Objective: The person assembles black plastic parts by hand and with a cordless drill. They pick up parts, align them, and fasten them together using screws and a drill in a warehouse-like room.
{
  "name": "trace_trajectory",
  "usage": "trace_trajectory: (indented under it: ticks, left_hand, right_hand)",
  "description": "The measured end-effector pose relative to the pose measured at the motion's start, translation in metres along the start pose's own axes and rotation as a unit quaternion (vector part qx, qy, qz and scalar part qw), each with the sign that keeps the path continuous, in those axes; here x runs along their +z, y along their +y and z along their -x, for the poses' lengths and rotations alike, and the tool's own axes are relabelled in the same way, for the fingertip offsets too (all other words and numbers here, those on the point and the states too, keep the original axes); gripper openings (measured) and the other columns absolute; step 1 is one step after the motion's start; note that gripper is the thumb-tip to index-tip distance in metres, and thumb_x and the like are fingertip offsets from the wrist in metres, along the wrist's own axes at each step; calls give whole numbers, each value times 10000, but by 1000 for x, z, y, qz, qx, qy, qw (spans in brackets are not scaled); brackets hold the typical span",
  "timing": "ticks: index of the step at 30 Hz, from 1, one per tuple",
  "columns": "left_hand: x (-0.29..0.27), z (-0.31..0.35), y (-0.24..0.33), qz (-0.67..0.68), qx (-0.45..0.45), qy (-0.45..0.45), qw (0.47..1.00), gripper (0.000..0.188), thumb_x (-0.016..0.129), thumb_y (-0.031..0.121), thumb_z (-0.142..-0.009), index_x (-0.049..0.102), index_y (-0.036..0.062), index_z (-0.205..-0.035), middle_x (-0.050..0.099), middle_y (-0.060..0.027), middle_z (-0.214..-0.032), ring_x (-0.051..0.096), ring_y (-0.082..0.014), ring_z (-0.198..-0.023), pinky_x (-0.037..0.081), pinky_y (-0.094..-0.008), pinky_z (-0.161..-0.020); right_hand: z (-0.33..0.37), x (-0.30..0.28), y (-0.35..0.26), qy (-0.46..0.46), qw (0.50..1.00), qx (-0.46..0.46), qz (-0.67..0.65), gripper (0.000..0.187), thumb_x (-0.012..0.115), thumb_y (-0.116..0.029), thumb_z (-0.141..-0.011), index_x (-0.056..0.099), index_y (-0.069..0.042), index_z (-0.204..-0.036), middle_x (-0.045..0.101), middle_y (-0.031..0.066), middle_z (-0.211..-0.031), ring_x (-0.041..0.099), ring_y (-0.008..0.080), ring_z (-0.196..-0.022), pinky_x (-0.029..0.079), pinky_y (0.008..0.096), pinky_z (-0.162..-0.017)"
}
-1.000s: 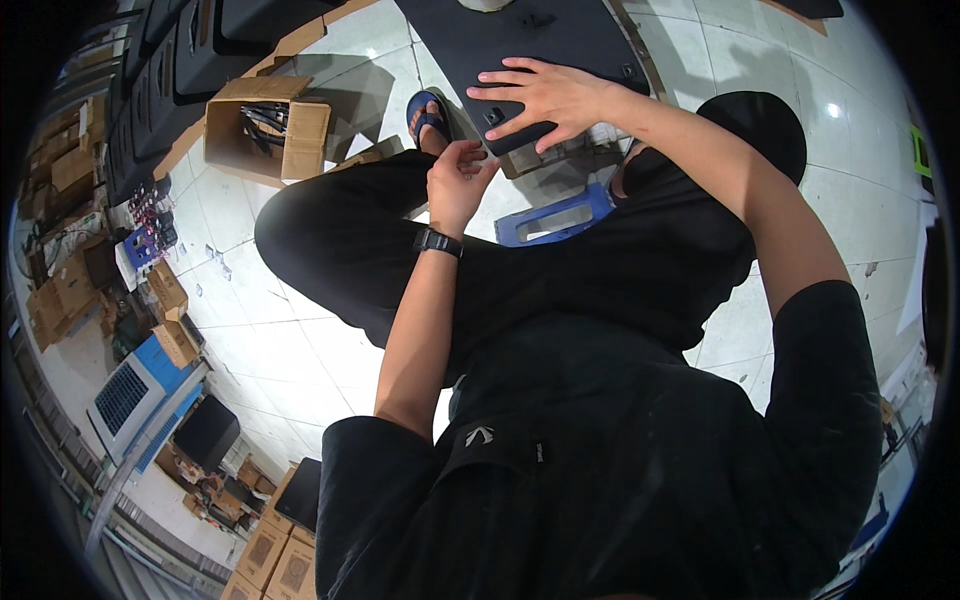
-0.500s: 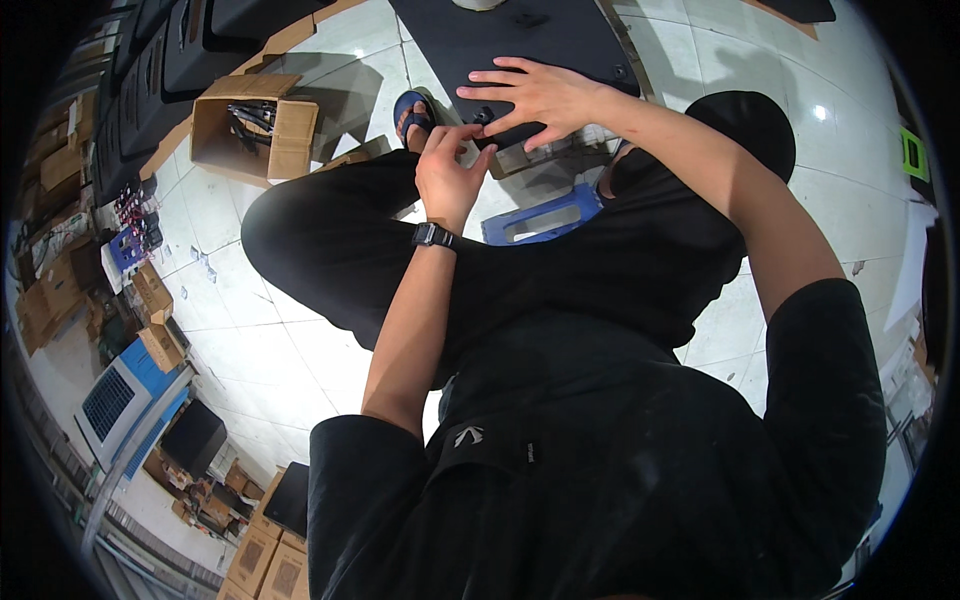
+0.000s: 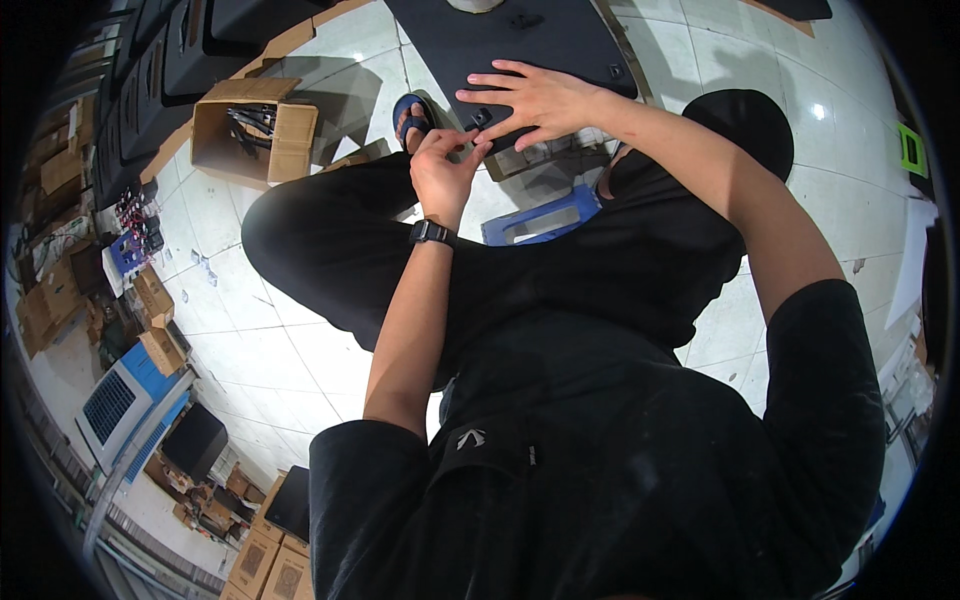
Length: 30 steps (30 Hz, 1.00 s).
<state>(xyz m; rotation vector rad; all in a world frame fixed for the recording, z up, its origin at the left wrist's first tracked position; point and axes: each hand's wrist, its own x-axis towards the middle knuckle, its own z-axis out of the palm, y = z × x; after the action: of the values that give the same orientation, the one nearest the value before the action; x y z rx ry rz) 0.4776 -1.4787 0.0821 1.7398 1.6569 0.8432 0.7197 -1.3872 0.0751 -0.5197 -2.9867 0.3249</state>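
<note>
A dark, flat-topped panel or case (image 3: 450, 45) reaches away from me between my feet. On it my right hand (image 3: 545, 103) rests flat with the fingers spread, holding nothing. My left hand (image 3: 440, 178), with a watch (image 3: 432, 232) on its wrist, is at the near left corner of the panel. Its thumb and forefinger are pinched together there, close to the right hand's thumb side; what they hold, if anything, is too small to make out. A small black fitting (image 3: 479, 118) shows on the panel just beyond the pinch.
A blue frame-like piece (image 3: 530, 222) lies on the tiles before my crossed legs. An open carton (image 3: 225, 150) with black parts stands at the left. Black cases (image 3: 235, 40) line the far left, and stacked cartons (image 3: 255, 560) are at the lower left.
My left thumb and forefinger have drawn closer together, and that hand has shifted slightly left. My right hand stays spread on the panel, having moved only slightly.
</note>
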Motion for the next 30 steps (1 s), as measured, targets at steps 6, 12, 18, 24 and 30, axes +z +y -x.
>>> trace_trajectory:
  ticks: [6, 12, 18, 24, 30]
  left_hand:
    - [-2, 0, 3, -26, -13, 5, 1000, 273, 943, 265, -765, 852, 107, -967, 737, -20, -907, 713, -208, -782, 561, -347, -716]
    - [-6, -11, -4, 54, 47, -4, 997, 289, 864, 181, -835, 822, 90, -1106, 751, -74, -930, 712, -224, -824, 550, -364, -803]
    - [-3, -32, -1, 37, 58, -38, 997, 242, 819, 214, -897, 821, 72, -1092, 754, -98, -934, 711, -218, -835, 539, -363, -807]
    - [2, -31, -12, 31, 34, -53, 998, 221, 842, 230, -894, 840, 93, -1067, 704, -66, -885, 685, -191, -842, 497, -337, -816]
    - [7, -30, -25, 99, -30, -86, 991, 243, 844, 251, -899, 844, 114, -1099, 666, -44, -857, 625, -181, -809, 474, -336, -809]
  right_hand:
    - [0, -7, -2, -19, 1000, 6, -5, 720, 794, -530, -856, 539, -470, -1527, 202, 23, -1777, 201, 273, -1630, 173, 551, -1311]
    - [0, -3, -2, 2, 1000, 6, 2, 721, 802, -535, -848, 546, -473, -1518, 213, 20, -1773, 209, 269, -1627, 174, 550, -1311]
    - [2, -1, -2, 1, 1000, 12, 2, 645, 789, -554, -854, 619, -416, -1460, 253, 22, -1761, 215, 263, -1624, 173, 544, -1314]
    - [0, 1, -1, 6, 1000, 7, -2, 609, 794, -550, -850, 655, -391, -1421, 267, 21, -1756, 206, 263, -1626, 167, 543, -1317]
    - [0, 2, -1, 10, 1000, 8, -8, 619, 804, -540, -845, 649, -394, -1427, 269, 18, -1755, 199, 266, -1629, 165, 543, -1317]
